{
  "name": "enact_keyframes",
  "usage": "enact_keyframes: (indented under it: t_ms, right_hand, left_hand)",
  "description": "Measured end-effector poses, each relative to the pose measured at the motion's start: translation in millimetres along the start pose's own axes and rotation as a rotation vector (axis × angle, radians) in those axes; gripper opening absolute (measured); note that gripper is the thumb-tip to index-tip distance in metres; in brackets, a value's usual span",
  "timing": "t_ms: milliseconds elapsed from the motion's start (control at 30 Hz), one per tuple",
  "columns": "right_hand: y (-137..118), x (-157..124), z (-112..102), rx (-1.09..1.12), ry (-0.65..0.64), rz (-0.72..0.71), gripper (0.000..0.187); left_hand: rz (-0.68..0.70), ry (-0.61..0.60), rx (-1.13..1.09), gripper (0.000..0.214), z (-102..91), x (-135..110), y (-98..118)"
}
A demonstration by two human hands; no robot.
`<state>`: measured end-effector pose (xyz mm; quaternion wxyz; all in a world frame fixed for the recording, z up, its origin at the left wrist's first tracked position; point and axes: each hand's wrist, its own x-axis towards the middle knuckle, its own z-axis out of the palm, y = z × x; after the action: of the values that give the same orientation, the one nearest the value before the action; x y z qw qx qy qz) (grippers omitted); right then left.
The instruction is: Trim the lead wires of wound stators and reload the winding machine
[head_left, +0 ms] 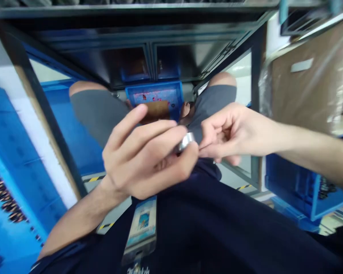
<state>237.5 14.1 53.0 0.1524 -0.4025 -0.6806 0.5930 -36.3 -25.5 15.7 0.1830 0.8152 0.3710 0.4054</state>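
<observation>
1. Seated view, looking down past own chest. Both hands raised in front of the body and meeting at mid-frame.
2. Small silver metal part, ring-like or a short cylinder, its exact shape partly hidden by fingers. Held in the air between the two hands, over the lap, not resting on anything.
3. Left hand: clamped on the part, fingers curled across it, with only its bright edge showing beyond them.
4. Right hand: thumb and forefinger drawn together at the part's right edge, other fingers loosely curled. Cannot tell whether they are gripping it or only just beside it.
5. Work in hand: part held close between both hands, fingers working at its edge.
6. Around: grey shorts on the legs beyond the hands. Blue plastic bin with red specks inside, further off between the knees. Badge holder on dark navy shirt. Black shelf frame along the top. Plastic-wrapped cardboard carton and blue crate at right.
</observation>
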Motion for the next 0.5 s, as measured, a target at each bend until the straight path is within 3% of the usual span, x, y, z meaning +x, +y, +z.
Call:
enact_keyframes:
  t_ms: [33, 67, 133, 200, 267, 367, 433, 500]
  right_hand:
    - [-1.6, -0.5, -5.6, -0.128, -0.001, -0.113, 0.036]
    - [-4.1, -1.3, -12.2, -0.274, 0.012, -0.254, 0.037]
    - [-11.6, -3.7, -28.2, -0.576, 0.089, -0.524, 0.039]
    - [-20.5, -6.5, -49.6, -0.804, 0.201, -0.614, 0.037]
    - [-26.8, -6.3, -79.5, -0.905, 0.349, -0.503, 0.032]
    - [-22.5, 7.9, -136.9, -1.021, 0.626, -0.045, 0.02]
    - [-9.2, 26.0, -173.4, -1.126, 0.705, 0.27, 0.026]
    - [8.0, 44.5, -199.8, -1.17, 0.728, 0.385, 0.029]
  left_hand:
    - [0.092, 0.012, 0.09, 0.035, -0.5, -2.6, -2.8]
    - [0.088, 0.0, 0.126, 0.033, -0.6, -4.4, -5.2]
    - [-0.114, -0.06, 0.026, 0.033, -0.6, -5.8, -8.7]
    - [-0.248, -0.05, -0.085, 0.034, -2.7, -6.2, -11.2]
    - [-0.337, 0.019, -0.13, 0.036, -7.3, -8.4, -13.9]
    - [-0.477, 0.076, -0.185, 0.04, -14.3, -15.0, -18.1]
    - [-0.501, 0.092, -0.205, 0.047, -16.3, -18.2, -19.9]
    - [-0.47, 0.109, -0.19, 0.051, -16.5, -18.6, -20.8]
